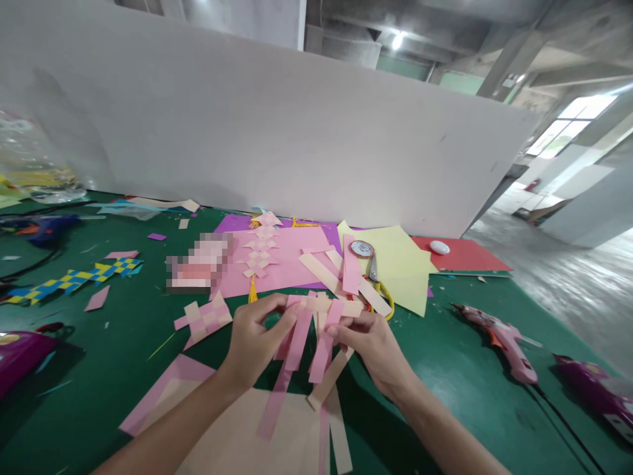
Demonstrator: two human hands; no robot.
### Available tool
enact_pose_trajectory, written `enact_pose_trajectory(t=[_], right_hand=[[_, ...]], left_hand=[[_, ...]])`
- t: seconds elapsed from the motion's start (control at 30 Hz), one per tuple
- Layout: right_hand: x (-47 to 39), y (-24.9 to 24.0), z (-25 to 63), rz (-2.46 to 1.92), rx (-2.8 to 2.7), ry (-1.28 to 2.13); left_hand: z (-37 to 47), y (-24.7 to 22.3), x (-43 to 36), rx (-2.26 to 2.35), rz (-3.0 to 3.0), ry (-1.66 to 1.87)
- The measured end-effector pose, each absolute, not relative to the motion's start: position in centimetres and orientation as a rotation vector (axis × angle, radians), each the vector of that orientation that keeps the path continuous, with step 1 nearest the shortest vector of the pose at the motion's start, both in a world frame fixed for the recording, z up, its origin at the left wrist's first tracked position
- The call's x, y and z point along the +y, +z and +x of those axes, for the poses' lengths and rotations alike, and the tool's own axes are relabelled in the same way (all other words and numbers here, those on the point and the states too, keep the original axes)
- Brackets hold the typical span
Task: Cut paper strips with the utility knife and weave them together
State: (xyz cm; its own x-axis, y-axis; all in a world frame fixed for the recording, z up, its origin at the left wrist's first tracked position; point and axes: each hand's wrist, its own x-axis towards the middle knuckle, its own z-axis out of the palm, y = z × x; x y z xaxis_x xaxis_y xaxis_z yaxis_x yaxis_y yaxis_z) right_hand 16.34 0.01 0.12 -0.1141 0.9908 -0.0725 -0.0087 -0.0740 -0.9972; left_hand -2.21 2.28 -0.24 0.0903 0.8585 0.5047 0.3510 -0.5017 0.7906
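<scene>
Between my two hands is a bundle of interlaced pink and cream paper strips [299, 338], held above the table with several strip ends hanging down. My left hand [257, 333] pinches its left side between thumb and fingers. On the right side, my right hand [372, 343] grips a pink strip and a cream cross strip. Loose strips [337, 422] and a cream sheet [247, 429] over a pink one lie below. To the left of my left hand is a small woven pink-and-cream paper piece [204, 319]. Beyond it rests a woven paper ornament with a yellow tassel [260, 254].
Yellow-handled scissors [383, 297] and a round disc [361, 249] lie by pale yellow paper [408, 260]. A pink glue gun [504, 343] with its cord is at right. Purple tools [601, 396] sit at both edges. A white panel [297, 125] stands behind the green table [430, 409].
</scene>
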Motion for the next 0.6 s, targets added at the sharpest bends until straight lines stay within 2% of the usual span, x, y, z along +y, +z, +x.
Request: enact_pose_trajectory(t=[0.6], right_hand=[[-0.26, 0.23, 15.72, -1.148, -1.276, 1.376]], left_hand=[[-1.97, 0.11, 1.97, 1.121, 1.938, 1.265]])
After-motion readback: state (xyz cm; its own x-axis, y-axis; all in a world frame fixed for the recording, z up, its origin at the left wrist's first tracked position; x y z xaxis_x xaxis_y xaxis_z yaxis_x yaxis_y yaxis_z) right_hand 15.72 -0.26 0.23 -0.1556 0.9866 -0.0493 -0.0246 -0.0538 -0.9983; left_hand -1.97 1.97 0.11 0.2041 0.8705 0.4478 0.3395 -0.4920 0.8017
